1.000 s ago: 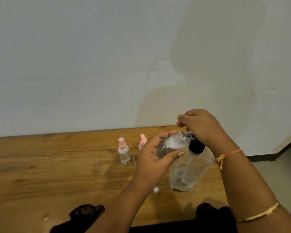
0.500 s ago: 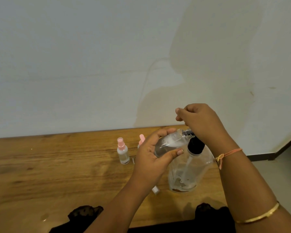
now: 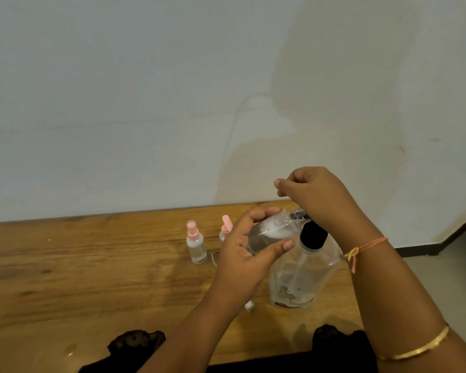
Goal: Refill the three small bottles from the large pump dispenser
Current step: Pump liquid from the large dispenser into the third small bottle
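Just left of the left hand, two pink-capped bottles are stood on the counter. A tilted small bottle is gripped by it at the pump dispenser nozzle; liquid could be spilled if misaligned. Above, the right hand is curled; its hold cannot be told.

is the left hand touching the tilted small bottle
Touching. The head view shows the left hand wrapped round the small bottle, with the thumb across its near side and the fingers curled over its top.
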Motion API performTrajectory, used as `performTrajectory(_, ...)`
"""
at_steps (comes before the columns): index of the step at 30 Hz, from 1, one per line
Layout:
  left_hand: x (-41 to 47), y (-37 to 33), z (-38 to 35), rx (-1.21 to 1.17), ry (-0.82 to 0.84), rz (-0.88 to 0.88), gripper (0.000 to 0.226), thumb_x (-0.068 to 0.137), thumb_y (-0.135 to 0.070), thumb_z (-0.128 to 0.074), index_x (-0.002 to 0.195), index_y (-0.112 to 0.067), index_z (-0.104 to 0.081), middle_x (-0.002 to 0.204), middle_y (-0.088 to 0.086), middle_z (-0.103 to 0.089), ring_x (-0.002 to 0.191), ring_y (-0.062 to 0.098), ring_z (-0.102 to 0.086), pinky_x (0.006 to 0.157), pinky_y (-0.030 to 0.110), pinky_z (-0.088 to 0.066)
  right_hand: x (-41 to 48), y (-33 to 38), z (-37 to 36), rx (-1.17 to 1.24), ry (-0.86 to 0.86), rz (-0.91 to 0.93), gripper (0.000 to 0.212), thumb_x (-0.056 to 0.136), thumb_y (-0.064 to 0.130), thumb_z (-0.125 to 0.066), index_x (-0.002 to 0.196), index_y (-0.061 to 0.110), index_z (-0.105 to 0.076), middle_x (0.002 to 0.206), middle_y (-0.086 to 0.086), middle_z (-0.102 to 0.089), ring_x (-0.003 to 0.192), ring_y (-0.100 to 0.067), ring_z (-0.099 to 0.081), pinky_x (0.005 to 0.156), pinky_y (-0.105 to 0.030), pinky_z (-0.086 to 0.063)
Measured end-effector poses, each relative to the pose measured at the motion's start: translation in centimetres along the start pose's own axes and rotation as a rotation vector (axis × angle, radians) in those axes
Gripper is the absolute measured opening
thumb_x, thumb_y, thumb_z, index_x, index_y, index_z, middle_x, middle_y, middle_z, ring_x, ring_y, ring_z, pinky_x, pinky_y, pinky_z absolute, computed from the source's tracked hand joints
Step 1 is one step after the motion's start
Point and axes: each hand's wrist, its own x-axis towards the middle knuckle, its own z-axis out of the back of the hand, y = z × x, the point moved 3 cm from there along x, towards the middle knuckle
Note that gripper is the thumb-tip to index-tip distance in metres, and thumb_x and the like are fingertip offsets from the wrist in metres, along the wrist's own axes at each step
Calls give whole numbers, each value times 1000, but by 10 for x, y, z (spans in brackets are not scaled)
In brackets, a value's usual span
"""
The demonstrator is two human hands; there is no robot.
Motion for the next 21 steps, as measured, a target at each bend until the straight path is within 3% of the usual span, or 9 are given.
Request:
performTrajectory(4, 0, 3, 2, -2, -14, 17, 40, 71, -13, -75, 97, -41, -63, 104, -14, -66, 102, 8, -63, 85, 28, -54, 4, -6, -5, 10, 77, -89, 21, 86, 26, -59, 75, 9, -66, 70, -1, -60, 66, -17, -54, 61, -28, -40)
performTrajectory(8, 0, 2, 1, 59, 8, 4, 40, 74, -3, -73, 102, -26, -58, 95, -30, -62, 97, -5, -59, 84, 19, -52, 3, -13, -6, 14, 89, -130, 22, 84, 26, -61, 78, 5, -68, 85, -11, -68, 80, -26, -61, 73, -35, -48)
performTrajectory(11, 1, 1, 1, 57, 17, -8, 39, 73, -3, -72, 102, -25, -57, 94, -31, -62, 96, -7, -60, 82, 17, -51, 1, -12, -3, 52, 41, -89, 25, 85, 29, -60, 79, 6, -67, 77, -6, -66, 74, -24, -59, 69, -33, -46)
performTrajectory(15, 2, 0, 3, 39, 13, -19, 37, 70, -13, -77, 100, -28, -60, 97, -24, -65, 96, -2, -62, 83, 22, -54, -2, -1, 2, 32, -63, 21, 31, 88, 34, -57, 77, 7, -66, 57, 2, -49, 56, -14, -46, 56, -27, -37)
performTrajectory(18, 4, 2, 3, 13, -3, -5, 36, 70, -13, -73, 96, -35, -63, 101, -17, -66, 100, 7, -64, 86, 34, -55, 0, 0, 1, 44, -25, 12, 29, 89, 32, -56, 78, 8, -67, 66, 1, -59, 65, -16, -54, 58, -26, -39)
performTrajectory(21, 3, 4, 3, 14, 0, 17, 38, 70, -12, -75, 96, -38, -63, 101, -18, -66, 101, 6, -63, 88, 33, -54, 2, -8, -4, 45, 71, -78, 23, 87, 27, -59, 78, 8, -68, 75, -4, -64, 71, -18, -56, 63, -27, -41)
